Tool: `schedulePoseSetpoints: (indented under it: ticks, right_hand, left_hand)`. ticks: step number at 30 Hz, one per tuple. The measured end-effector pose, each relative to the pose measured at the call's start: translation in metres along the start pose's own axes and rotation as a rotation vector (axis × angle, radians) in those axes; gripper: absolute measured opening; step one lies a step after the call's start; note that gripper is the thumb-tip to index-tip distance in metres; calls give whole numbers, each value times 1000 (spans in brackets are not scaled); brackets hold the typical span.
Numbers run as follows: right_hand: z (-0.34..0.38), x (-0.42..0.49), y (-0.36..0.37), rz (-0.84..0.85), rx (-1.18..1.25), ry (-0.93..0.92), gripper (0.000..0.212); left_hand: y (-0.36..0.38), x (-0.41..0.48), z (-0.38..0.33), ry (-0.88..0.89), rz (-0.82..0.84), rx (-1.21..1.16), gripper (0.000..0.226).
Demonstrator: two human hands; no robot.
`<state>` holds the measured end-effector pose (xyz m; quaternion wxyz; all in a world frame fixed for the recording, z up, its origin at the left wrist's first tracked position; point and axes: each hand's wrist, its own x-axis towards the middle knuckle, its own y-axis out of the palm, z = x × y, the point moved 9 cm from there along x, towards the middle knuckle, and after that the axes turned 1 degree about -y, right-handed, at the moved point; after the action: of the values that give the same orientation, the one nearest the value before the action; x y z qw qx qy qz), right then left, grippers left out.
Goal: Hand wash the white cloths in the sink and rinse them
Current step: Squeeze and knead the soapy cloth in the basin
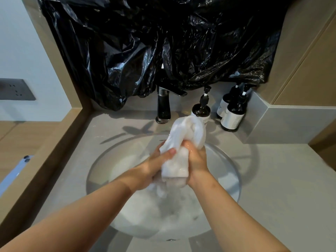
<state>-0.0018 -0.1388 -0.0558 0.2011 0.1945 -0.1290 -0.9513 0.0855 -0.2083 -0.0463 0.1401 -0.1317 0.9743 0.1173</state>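
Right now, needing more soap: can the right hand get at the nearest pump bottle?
Probably, but not while busy: the right hand grips the white cloth with the left hand. The pump bottle stands just behind on the counter, only the cloth's bunched top before it.

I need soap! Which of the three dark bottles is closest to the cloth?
The lone bottle beside the faucet, right behind the cloth. The other two bottles stand together farther right, in the corner.

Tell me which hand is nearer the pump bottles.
Right. The right hand grips the cloth just in front of the bottles; the left hand grips it farther left, on the cloth's other side.
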Motion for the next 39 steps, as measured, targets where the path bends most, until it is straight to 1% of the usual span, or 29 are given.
schedulePoseSetpoints:
  ticks: [2, 3, 4, 5, 6, 8, 9, 11, 13, 14, 16, 17, 18, 19, 20, 22, 24, 25, 26, 27, 28, 29, 31, 34, 35, 36, 37, 38, 39]
  right_hand:
    - [-3, 2, -8, -89, -112, 31, 36]
    - [-7, 2, -8, -100, -153, 81, 42]
    - [-12, 0, -7, -76, -156, 158, 55]
    - [-17, -1, -4, -31, -111, 232, 63]
    - [-16, -5, -1, 18, -37, 290, 59]
    - [-7, -9, 3, 117, 116, 341, 42]
    - [-3, -6, 0, 152, 126, 339, 38]
    - [2, 1, -10, 206, -7, 263, 26]
    - [3, 9, -24, 154, -109, 131, 12]
    - [0, 11, -32, 103, -80, 107, 14]
    - [-9, 15, -43, 26, 113, 103, 24]
    - [-15, 16, -42, 42, 221, 136, 27]
    - [-20, 16, -35, 117, 326, 179, 33]
    - [-21, 13, -24, 220, 406, 217, 41]
    - [-18, 7, -14, 311, 459, 246, 47]
    - [-14, 6, -7, 391, 497, 239, 53]
    - [-9, 10, -8, 404, 526, 227, 80]
    - [-8, 16, -12, 392, 514, 230, 92]
    - [-3, 19, -13, 386, 481, 225, 92]
    - [2, 23, -16, 380, 433, 207, 83]
    - [7, 24, -16, 381, 377, 193, 69]
    - [11, 24, -15, 386, 313, 192, 57]
    - [11, 22, -14, 385, 214, 215, 47]
    - [5, 20, -14, 384, 160, 253, 33]
    - [5, 18, -15, 390, 162, 246, 34]
    - [7, 18, -17, 405, 184, 232, 43]
    - [8, 17, -17, 432, 221, 224, 57]
    - [9, 15, -16, 468, 262, 217, 70]
    - [11, 13, -14, 510, 299, 202, 80]
  left_hand:
    - [10, 0, 3, 14, 67, -3, 68]
    - [13, 1, 4, 6, 81, 1, 67]
    - [15, 3, 9, -24, 94, -5, 68]
    - [16, 4, 15, -75, 88, -41, 72]
    - [16, 5, 22, -138, 68, -104, 75]
    - [11, 4, 34, -253, 11, -258, 65]
    - [7, 3, 38, -296, -12, -310, 57]
    - [6, 2, 40, -339, 27, -384, 44]
    - [9, -1, 37, -351, 71, -439, 23]
    - [4, 2, 40, -354, 27, -449, 29]
    - [4, -1, 40, -364, -31, -569, 52]
    - [9, -1, 40, -383, -44, -637, 48]
    - [10, -4, 37, -376, -79, -660, 33]
    - [8, -7, 37, -352, -142, -634, 20]
    - [-2, -7, 39, -321, -238, -586, 19]
    - [-20, -10, 34, -196, -361, -508, 24]
    - [-18, -9, 32, -181, -292, -491, 36]
    - [-15, -9, 35, -242, -217, -485, 50]
    - [-8, -9, 39, -338, -113, -499, 66]
    - [-1, -13, 41, -416, -18, -497, 76]
    - [2, -15, 41, -433, 56, -463, 77]
    - [-1, -12, 42, -427, 70, -408, 73]
    - [-7, -9, 42, -400, 87, -300, 60]
    - [-10, -8, 42, -394, 122, -195, 62]
    - [-12, -8, 42, -412, 122, -169, 58]
    - [-9, -10, 37, -396, 125, -162, 43]
    - [-10, -11, 32, -360, 101, -166, 22]
    - [-12, -8, 27, -299, 90, -190, 22]
    - [-15, -4, 25, -262, 55, -202, 34]
